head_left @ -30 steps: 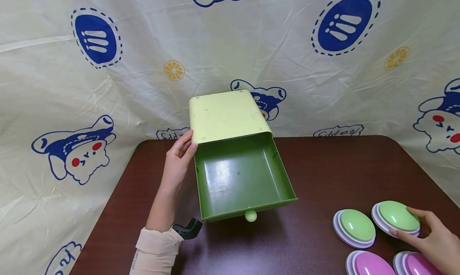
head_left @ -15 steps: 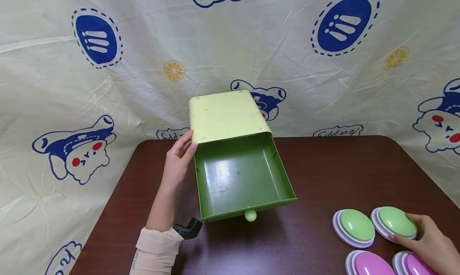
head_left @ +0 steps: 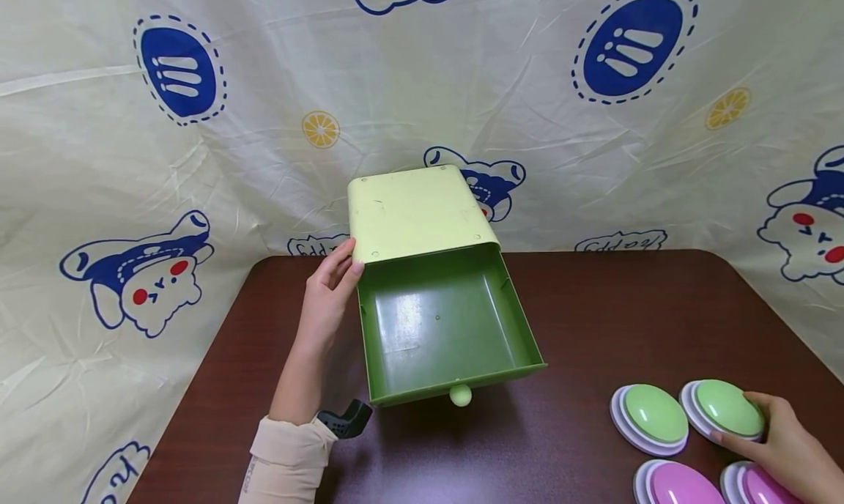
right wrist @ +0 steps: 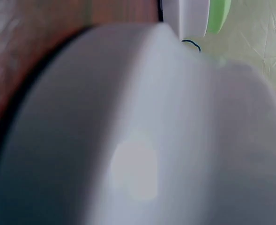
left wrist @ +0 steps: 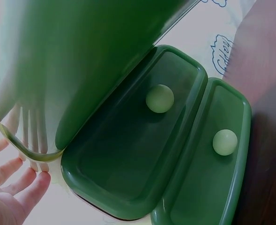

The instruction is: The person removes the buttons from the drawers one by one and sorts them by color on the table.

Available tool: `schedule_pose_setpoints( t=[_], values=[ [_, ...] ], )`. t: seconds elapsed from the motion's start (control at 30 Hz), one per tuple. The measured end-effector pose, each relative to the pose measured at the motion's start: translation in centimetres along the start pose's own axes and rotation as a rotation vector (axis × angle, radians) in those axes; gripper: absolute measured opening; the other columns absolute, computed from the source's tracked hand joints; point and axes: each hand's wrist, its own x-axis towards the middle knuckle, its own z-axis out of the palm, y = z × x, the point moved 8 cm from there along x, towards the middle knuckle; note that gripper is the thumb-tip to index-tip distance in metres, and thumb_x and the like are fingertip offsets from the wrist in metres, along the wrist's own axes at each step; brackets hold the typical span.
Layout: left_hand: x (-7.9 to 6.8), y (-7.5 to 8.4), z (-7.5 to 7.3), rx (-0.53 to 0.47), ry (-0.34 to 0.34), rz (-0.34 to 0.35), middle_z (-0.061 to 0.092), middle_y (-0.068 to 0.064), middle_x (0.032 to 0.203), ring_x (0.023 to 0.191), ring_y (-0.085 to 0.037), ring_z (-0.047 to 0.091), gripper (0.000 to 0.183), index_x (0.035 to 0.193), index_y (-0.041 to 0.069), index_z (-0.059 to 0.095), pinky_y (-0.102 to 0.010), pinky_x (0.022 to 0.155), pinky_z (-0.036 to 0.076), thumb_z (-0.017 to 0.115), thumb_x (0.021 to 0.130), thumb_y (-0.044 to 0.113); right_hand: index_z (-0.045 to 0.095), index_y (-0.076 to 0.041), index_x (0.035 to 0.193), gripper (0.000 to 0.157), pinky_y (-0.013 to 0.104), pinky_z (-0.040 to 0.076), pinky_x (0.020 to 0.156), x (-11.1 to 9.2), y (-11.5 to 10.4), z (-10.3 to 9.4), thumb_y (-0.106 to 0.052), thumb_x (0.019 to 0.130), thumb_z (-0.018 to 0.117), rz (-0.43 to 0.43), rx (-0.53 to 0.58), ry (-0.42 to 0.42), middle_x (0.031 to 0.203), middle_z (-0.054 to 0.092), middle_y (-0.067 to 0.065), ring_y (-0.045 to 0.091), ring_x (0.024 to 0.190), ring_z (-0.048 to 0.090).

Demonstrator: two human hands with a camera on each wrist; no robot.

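Note:
A pale yellow-green drawer unit (head_left: 422, 215) stands at the middle of the table, its top green drawer (head_left: 438, 321) pulled out. My left hand (head_left: 326, 284) rests fingertips against the unit's left side near the front edge. In the left wrist view its fingers (left wrist: 37, 187) lie nearly straight at the wall, beside two closed lower drawers (left wrist: 128, 154) with round knobs. At the far right, my right hand (head_left: 787, 438) holds a green-topped round push button (head_left: 730, 407) between thumb and fingers. Another green-topped button (head_left: 653, 414) sits just left of it.
Two pink-topped buttons (head_left: 682, 483) lie nearer the front edge, partly cut off by the frame. A blurred white button base (right wrist: 152, 140) fills the right wrist view. A patterned cloth (head_left: 422, 64) hangs behind the dark table (head_left: 593, 313).
The held green button and my right hand have shifted slightly down and nearer in the head view, then stayed there. My left hand and the drawer unit have not moved.

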Motion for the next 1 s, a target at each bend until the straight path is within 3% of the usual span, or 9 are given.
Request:
schedule_pose_setpoints(
  t=[0.07, 0.27, 0.53, 0.8, 1.0],
  values=[
    [0.0, 0.0, 0.1, -0.002, -0.002, 0.006, 0.038, -0.003, 0.137, 0.119, -0.020, 0.042, 0.045, 0.131, 0.004, 0.046, -0.029, 0.095, 0.037, 0.058, 0.089, 0.012, 0.011, 0.027, 0.120, 0.095, 0.067, 0.026, 0.081, 0.2, 0.2, 0.0, -0.034, 0.077, 0.070, -0.001, -0.002, -0.015, 0.108, 0.021, 0.042, 0.053, 0.096, 0.030],
    [-0.1, 0.2, 0.1, -0.009, -0.001, 0.009, 0.038, -0.004, 0.137, 0.119, -0.023, 0.041, 0.044, 0.131, 0.003, 0.046, -0.029, 0.096, 0.036, 0.057, 0.089, 0.012, 0.017, 0.026, 0.120, 0.087, 0.066, 0.025, 0.083, -0.3, -1.2, -1.5, -0.025, 0.076, 0.072, -0.086, -0.038, 0.141, 0.107, 0.027, 0.043, 0.054, 0.097, 0.029],
    [-0.1, 0.1, 0.1, -0.011, 0.001, 0.003, 0.040, -0.002, 0.136, 0.119, -0.021, 0.041, 0.044, 0.131, 0.005, 0.047, -0.030, 0.096, 0.036, 0.058, 0.089, 0.012, 0.019, 0.019, 0.129, 0.083, 0.066, 0.018, 0.088, -1.7, -6.8, -4.5, -0.018, 0.077, 0.072, -0.151, 0.006, 0.270, 0.118, 0.027, 0.043, 0.057, 0.110, 0.024],
    [-0.1, 0.0, 0.0, -0.007, -0.003, 0.000, 0.040, 0.000, 0.136, 0.117, -0.016, 0.043, 0.045, 0.131, 0.006, 0.047, -0.029, 0.095, 0.037, 0.058, 0.088, 0.014, 0.024, 0.009, 0.135, 0.081, 0.064, 0.021, 0.089, -3.1, -11.9, -5.2, -0.023, 0.078, 0.072, -0.212, 0.053, 0.283, 0.123, 0.033, 0.036, 0.051, 0.105, 0.033],
    [0.0, 0.1, 0.1, -0.010, -0.010, 0.001, 0.040, 0.001, 0.135, 0.117, -0.014, 0.044, 0.046, 0.131, 0.006, 0.047, -0.029, 0.094, 0.037, 0.059, 0.088, 0.015, 0.032, 0.002, 0.133, 0.072, 0.064, 0.029, 0.080, -4.4, -16.3, -4.8, -0.024, 0.079, 0.071, -0.260, 0.056, 0.260, 0.120, 0.040, 0.030, 0.046, 0.104, 0.036]
  ],
)
